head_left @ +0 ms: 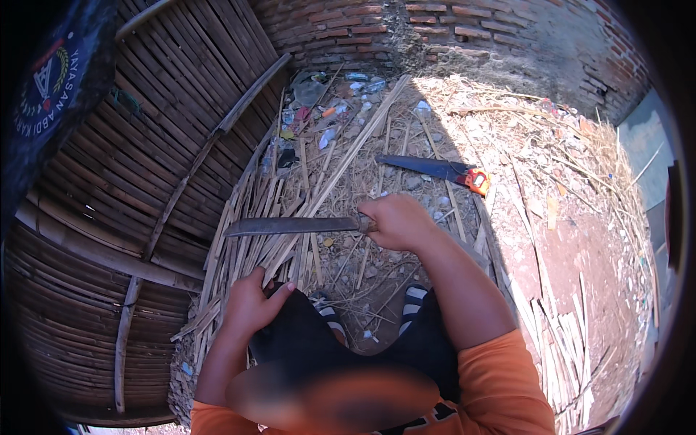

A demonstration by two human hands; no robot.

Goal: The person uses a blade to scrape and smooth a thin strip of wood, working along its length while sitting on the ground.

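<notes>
My right hand (399, 223) is closed around the handle of a machete (290, 226). Its long dark blade points left, roughly level, above the bamboo strips (250, 196) on the ground. Beside my left knee is my left hand (252, 304), its thumb spread away from the fingers and nothing visible in it. The far side of its fingers is partly hidden. Beyond my right hand, a handsaw (428, 167) with an orange and black handle lies on the littered ground, its blade toward the left.
A slatted bamboo wall (188, 109) runs along the left side. At the back rises a brick wall (478, 29), with scattered plastic litter (326, 138) near its foot. More split bamboo pieces (562, 348) lie in sunlight at the right. My sandalled feet (413, 304) are below the machete.
</notes>
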